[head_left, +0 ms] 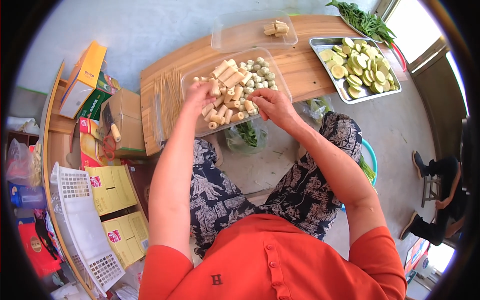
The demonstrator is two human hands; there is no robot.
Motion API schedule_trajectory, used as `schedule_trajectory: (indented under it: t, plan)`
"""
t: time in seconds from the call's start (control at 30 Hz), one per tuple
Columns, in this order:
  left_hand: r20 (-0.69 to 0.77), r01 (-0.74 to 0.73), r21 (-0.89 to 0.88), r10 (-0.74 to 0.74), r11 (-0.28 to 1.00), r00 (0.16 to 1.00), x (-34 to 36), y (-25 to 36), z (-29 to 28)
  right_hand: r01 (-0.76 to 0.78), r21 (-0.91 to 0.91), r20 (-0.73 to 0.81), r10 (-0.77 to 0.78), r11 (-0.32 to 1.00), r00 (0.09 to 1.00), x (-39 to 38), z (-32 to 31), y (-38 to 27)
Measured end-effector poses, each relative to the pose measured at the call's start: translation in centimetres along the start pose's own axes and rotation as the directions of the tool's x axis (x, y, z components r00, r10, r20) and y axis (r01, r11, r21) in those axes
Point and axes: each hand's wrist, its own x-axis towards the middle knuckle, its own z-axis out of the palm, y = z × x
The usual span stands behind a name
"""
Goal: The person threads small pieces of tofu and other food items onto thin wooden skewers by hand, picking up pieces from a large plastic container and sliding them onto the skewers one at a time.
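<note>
A clear plastic container (283,80) stands at the table's front edge. Short tan tube-shaped rolls (233,80) are piled in its left and middle parts, and speckled grey-green balls (264,71) fill its right side. Over the left of the pile, my left hand (198,96) is closed round a tan roll (214,89). My right hand (274,106) has its fingers drawn together at the container's front right, close beside another roll (249,105); what they grip, if anything, is too small to tell. Thin wooden skewers (167,97) lie left of the container.
Behind is another clear container (235,32) with stacked rolls (276,28). A metal tray (320,46) of sliced green vegetable (367,67) sits right, near leafy greens (362,19). Scissors (109,147) and a knife (115,131) rest by a cardboard box (127,117) at left. A person (442,200) sits far right.
</note>
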Motion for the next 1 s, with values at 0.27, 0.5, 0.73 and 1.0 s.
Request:
schedule_trajectory:
  t: [0.27,0.5,0.73,1.0]
  plan:
    - [0.034,0.015,-0.428,0.000,0.904,0.999,-0.6,3.5,-3.7,0.006,-0.053,0.081,-0.002,0.999,0.997,-0.5,0.7,-1.2]
    - [-0.045,0.029,-0.566,-0.065,0.824,0.997,-1.1,2.7,-3.7,0.013,-0.064,0.129,-0.004,0.998,0.992,-0.6,1.6,-0.8]
    - [0.006,0.036,-0.589,-0.041,0.808,0.999,-1.3,3.0,-3.8,0.027,-0.031,0.149,-0.022,0.999,0.989,-0.3,2.2,-0.3]
    - [0.002,0.020,-0.567,-0.022,0.824,1.000,-1.6,3.4,-3.4,0.021,-0.041,0.139,-0.016,0.999,0.990,-0.4,2.2,-0.7]
